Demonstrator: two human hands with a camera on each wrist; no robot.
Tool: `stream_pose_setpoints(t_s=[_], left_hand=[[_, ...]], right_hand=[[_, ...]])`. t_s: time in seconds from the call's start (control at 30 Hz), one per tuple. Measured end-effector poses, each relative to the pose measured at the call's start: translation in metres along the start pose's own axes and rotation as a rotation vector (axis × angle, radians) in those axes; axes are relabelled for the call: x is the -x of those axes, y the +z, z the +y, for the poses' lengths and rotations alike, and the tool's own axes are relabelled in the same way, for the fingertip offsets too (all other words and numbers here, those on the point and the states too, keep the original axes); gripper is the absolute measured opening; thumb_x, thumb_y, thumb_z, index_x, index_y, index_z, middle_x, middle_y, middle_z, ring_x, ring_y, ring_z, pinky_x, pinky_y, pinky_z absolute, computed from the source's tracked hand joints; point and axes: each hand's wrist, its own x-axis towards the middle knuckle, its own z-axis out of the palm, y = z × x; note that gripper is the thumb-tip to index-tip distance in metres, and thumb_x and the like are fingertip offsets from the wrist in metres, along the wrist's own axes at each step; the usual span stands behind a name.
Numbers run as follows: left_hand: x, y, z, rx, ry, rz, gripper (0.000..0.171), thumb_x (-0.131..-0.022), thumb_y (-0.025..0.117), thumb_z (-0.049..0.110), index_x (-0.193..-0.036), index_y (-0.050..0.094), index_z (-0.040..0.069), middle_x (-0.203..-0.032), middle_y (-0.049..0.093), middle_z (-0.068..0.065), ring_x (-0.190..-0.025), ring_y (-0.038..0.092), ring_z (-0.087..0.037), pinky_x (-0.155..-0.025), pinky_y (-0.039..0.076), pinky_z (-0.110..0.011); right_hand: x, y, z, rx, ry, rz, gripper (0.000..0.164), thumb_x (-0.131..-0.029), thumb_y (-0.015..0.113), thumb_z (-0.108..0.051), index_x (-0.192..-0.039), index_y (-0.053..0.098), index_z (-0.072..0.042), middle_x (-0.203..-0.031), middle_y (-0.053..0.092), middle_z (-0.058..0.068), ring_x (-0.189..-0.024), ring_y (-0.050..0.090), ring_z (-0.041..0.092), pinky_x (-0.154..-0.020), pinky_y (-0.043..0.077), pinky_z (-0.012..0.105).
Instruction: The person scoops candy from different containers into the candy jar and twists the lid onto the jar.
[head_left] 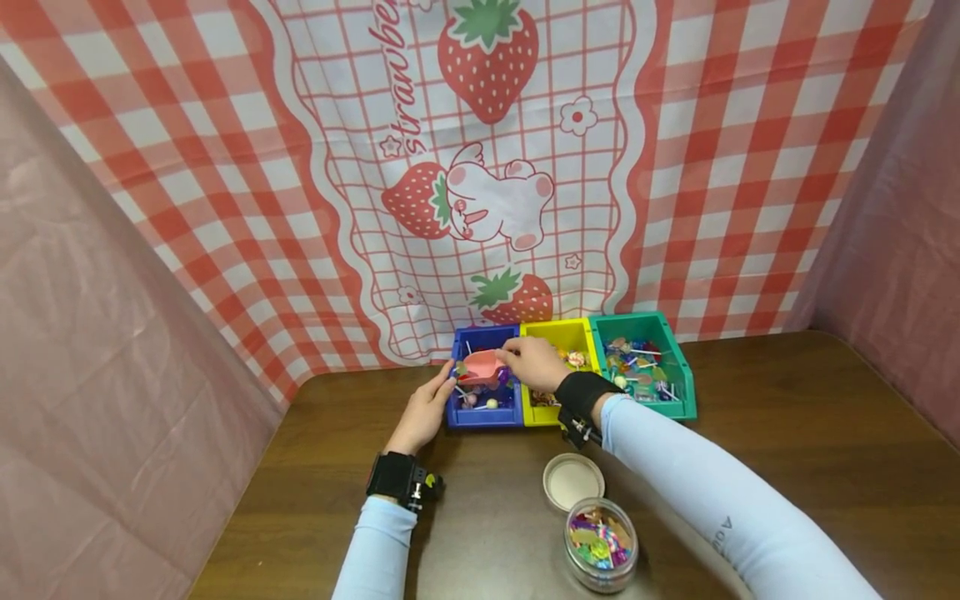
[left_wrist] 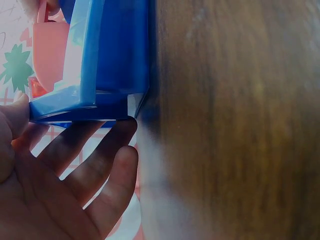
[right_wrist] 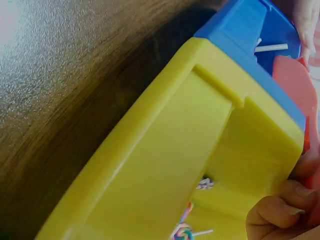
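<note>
My right hand (head_left: pixel 537 363) grips a pink scoop (head_left: pixel 480 367) by its handle, above the blue bin (head_left: pixel 485 418) and tilted over the candies in it. A few pieces show on and around the scoop's mouth. My left hand (head_left: pixel 422 417) rests on the outer left side of the blue bin; in the left wrist view its fingers (left_wrist: pixel 92 172) lie fairly straight along the wall, with the thumb at the rim. Wrapped lollipops (head_left: pixel 491 404) with white sticks lie in the blue bin. In the right wrist view, the right fingers curl round the scoop's handle beside the yellow bin (right_wrist: pixel 150 150).
The yellow bin and a green bin (head_left: pixel 686 392), both holding candies, stand joined to the right of the blue one. Nearer me are a round lid (head_left: pixel 573 482) and a clear jar (head_left: pixel 600 575) of colourful candies. A checked strawberry cloth (head_left: pixel 487 275) hangs behind the table (head_left: pixel 330 467).
</note>
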Motion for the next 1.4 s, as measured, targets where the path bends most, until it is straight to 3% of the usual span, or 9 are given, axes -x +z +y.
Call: stream_pose_setpoints(t_s=[0.33,0.67,0.97,1.17,1.4], left_hand=[[0.000,0.003,0.000,0.009,0.008,0.000,0.048,-0.106,0.049,0.030,-0.151,0.045,0.016,-0.146,0.049,-0.014,-0.136,0.043,-0.031,-0.112,0.030,-0.050],[0.001,0.001,-0.002,0.015,-0.012,0.001,0.046,-0.106,0.048,0.031,-0.151,0.046,0.021,-0.146,0.049,-0.014,-0.136,0.043,-0.030,-0.112,0.030,-0.049],[0.000,0.001,-0.002,0.030,-0.004,0.011,0.047,-0.106,0.049,0.033,-0.151,0.046,0.021,-0.147,0.048,-0.016,-0.136,0.042,-0.032,-0.113,0.029,-0.050],[0.000,0.001,-0.002,0.018,0.010,0.011,0.048,-0.106,0.049,0.033,-0.151,0.046,0.020,-0.146,0.048,-0.017,-0.136,0.043,-0.033,-0.112,0.029,-0.050],[0.000,-0.001,-0.002,0.010,0.001,0.010,0.047,-0.106,0.048,0.033,-0.151,0.047,0.020,-0.146,0.049,-0.017,-0.136,0.043,-0.033,-0.112,0.030,-0.050]], right_hand=[[0.002,-0.002,0.009,-0.059,0.002,0.016,0.038,-0.107,0.048,-0.027,-0.082,0.060,-0.002,-0.059,0.034,0.001,-0.049,0.032,0.016,-0.055,0.030,0.031],[0.003,-0.004,0.012,-0.104,0.030,0.011,0.034,-0.106,0.050,-0.028,-0.089,0.067,-0.004,-0.060,0.039,0.001,-0.051,0.038,0.017,-0.056,0.034,0.031],[0.004,-0.006,0.015,-0.151,0.041,0.007,0.039,-0.107,0.049,-0.028,-0.083,0.061,0.000,-0.059,0.034,0.000,-0.050,0.034,0.017,-0.056,0.032,0.032],[0.014,-0.014,0.012,-0.262,0.098,-0.028,0.036,-0.107,0.047,-0.027,-0.081,0.056,-0.004,-0.064,0.036,0.003,-0.054,0.036,0.019,-0.058,0.032,0.033],[0.019,-0.014,0.022,-0.378,0.128,-0.008,0.039,-0.107,0.046,-0.030,-0.090,0.056,0.004,-0.071,0.040,0.004,-0.059,0.038,0.020,-0.059,0.033,0.033]])
